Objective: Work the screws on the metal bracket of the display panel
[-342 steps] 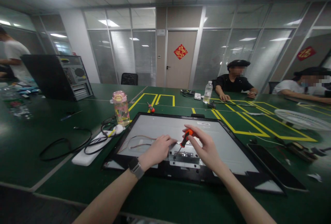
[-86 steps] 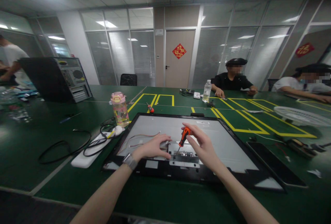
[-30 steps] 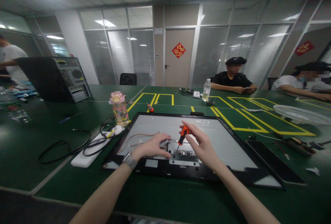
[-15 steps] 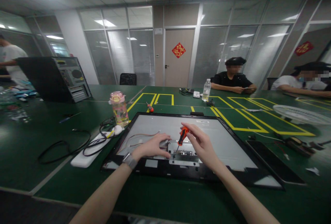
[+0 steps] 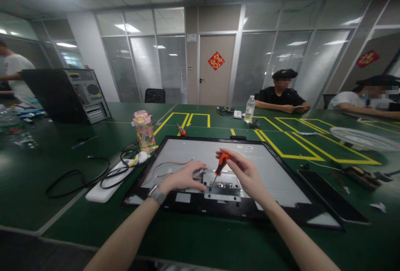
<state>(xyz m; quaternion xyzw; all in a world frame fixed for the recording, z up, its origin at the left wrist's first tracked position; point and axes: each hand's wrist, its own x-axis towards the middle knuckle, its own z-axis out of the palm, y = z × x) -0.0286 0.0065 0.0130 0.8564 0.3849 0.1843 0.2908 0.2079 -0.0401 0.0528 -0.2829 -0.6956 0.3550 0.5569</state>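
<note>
- The right hand (image 5: 248, 175) grips the screwdriver (image 5: 222, 162) by its orange and black handle, fingertips and thumb closed around it, the other fingers bent near the top.
- The screwdriver leans, handle up and toward the right hand, its thin shaft running down to the bracket (image 5: 222, 197). Whether the tip sits in a screw is too small to tell.
- The left hand (image 5: 183, 177) is spread, palm down, with thumb and fingers well apart. Its thumb tip is at the bracket's left end and its fingertips are by the upper left corner; how firmly it presses, I cannot tell.
- The bracket, a silver metal piece, lies on the panel (image 5: 265, 166) near its close edge. The right hand hides part of its right end.
- The panel lies flat on the counter (image 5: 93, 225), grey inside a black frame; both hands and forearms cover parts of it.
- Thin wires (image 5: 170, 163) run across the panel's left side and go out of sight under the left hand.
- A watch (image 5: 156, 194) is on the left wrist.
- Left of the panel, the black cord (image 5: 59, 188) loops over the white strip (image 5: 100, 192), masking some of it.
- At the far left, a clear bottle (image 5: 18, 131) is blurred and hard to make out.
- Both forearms are cut off by the bottom edge.
</note>
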